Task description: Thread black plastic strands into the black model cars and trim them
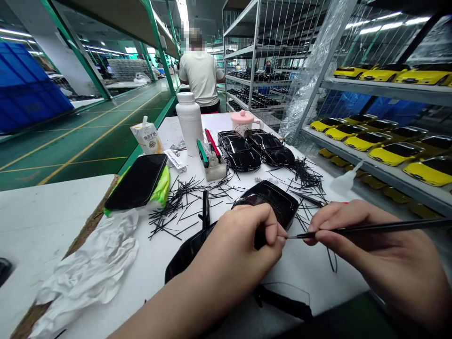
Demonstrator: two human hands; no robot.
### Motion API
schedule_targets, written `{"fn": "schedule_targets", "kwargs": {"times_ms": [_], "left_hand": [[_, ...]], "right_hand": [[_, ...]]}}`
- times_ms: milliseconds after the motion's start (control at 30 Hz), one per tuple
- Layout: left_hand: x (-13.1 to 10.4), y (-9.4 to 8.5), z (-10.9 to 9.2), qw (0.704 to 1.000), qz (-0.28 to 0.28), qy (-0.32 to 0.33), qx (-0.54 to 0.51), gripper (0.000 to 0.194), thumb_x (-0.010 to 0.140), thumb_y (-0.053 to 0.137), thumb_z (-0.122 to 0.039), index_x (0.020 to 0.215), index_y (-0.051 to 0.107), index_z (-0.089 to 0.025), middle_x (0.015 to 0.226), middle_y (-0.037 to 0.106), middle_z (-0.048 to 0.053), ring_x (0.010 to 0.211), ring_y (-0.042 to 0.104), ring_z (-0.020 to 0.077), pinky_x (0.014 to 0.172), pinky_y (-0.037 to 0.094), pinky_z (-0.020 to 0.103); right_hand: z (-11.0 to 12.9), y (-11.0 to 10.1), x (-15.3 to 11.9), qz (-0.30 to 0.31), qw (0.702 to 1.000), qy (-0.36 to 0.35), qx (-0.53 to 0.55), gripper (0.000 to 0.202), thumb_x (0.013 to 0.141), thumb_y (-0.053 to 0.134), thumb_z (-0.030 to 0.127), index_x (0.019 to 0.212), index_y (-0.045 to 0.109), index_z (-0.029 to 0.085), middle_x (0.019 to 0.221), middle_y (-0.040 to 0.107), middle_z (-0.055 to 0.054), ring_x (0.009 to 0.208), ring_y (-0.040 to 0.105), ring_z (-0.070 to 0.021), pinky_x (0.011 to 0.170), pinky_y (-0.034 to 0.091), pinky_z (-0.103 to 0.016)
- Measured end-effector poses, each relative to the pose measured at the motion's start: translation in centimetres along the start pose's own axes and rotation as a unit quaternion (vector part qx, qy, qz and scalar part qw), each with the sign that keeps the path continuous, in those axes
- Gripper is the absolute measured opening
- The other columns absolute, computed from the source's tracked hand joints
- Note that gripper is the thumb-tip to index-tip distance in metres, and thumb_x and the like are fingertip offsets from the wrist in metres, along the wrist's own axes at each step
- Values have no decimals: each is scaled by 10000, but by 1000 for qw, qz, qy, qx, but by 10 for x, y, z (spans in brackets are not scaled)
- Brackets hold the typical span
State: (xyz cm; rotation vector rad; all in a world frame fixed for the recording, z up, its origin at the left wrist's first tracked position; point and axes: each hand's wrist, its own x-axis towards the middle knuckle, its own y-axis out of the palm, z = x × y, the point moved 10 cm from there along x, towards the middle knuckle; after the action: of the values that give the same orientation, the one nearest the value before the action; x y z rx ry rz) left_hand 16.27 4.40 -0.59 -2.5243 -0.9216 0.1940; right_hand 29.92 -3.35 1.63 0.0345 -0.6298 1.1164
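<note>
My right hand [377, 254] pinches a slim black-handled tool [384, 228] that looks like a fine paintbrush. Its thin tip points left and meets the fingertips of my left hand [254, 235]. Those fingers are pressed together in a pinch; whatever is between them is too small or hidden to name. Just behind my left hand sits a glossy black model car body [271, 197], partly covered by the fingers. Under my left wrist lies another black car part [183, 254], mostly hidden by the arm. Thin black strips [176, 202] are scattered on the white table around them.
Two black model cars [240, 150] stand behind, near a white bottle [189, 122], a pink-lidded mug [243, 121] and a small tool box [214, 169]. A phone [137, 181] and crumpled tissue [95, 259] lie left. Yellow cars [391, 153] fill the right rack. A person [199, 75] sits ahead.
</note>
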Motion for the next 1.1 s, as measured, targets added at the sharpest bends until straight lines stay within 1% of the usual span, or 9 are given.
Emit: {"fn": "schedule_targets", "kwargs": {"times_ms": [133,233,333,400,500,567,800,1000,1100], "left_hand": [[1,0,-1,1000,-2,2,-5,311,826,599,-85,642,385,-217,848,743,-27,832,688,146,758,452,265],[0,-1,-1,999,19,0,-32,291,823,588,-92,651,392,-220,896,749,-16,866,698,151,763,475,263],[1,-14,-2,997,-9,8,-72,263,803,579,-75,667,406,-219,959,750,-2,955,702,159,836,491,268],[2,-28,-1,995,-59,14,-80,261,800,562,-53,675,403,-217,936,743,-3,949,696,155,857,485,273],[4,-38,3,992,-101,13,-79,260,812,540,-41,682,398,-216,897,727,-5,926,685,156,853,485,285],[5,-38,5,991,-112,13,-78,243,818,534,-49,697,405,-216,917,724,0,937,680,164,860,493,302],[4,-32,9,984,-143,14,-108,219,819,520,-33,795,444,-237,959,688,6,991,664,170,917,534,331],[3,-31,8,982,-145,21,-118,217,827,523,-28,817,470,-238,961,678,-4,996,663,148,945,535,300],[3,-29,7,982,-143,27,-116,192,846,521,-46,827,490,-234,959,678,-2,977,668,144,928,537,297]], "right_hand": [[3,0,2,-5,1000,-7,-11,154,805,832,362,729,729,276,728,759,44,682,735,-89,653,589,-85],[5,3,1,6,1000,-19,-11,146,826,815,361,736,733,281,695,747,46,688,736,-104,656,602,-115],[3,16,-6,58,998,-38,-5,124,859,785,342,773,720,281,697,740,55,724,741,-126,922,616,-251],[-1,31,-14,109,993,-40,-4,130,873,771,306,777,689,272,703,725,71,699,725,-122,1116,518,-364],[-10,50,-24,162,987,-19,11,142,884,751,250,783,652,263,709,695,89,671,696,-106,1235,376,-431],[-14,54,-26,162,987,-11,19,134,882,745,226,789,657,263,700,688,90,675,691,-108,1253,343,-447],[-18,56,-28,150,988,-35,-21,104,863,753,182,841,702,269,792,745,65,757,724,-140,1237,382,-463],[-14,55,-29,141,988,-38,-41,92,871,750,201,835,699,269,779,745,44,737,717,-165,1181,456,-526],[-12,54,-29,134,989,-45,-49,100,863,756,194,843,699,273,787,750,48,732,718,-161,1174,468,-514]]}}
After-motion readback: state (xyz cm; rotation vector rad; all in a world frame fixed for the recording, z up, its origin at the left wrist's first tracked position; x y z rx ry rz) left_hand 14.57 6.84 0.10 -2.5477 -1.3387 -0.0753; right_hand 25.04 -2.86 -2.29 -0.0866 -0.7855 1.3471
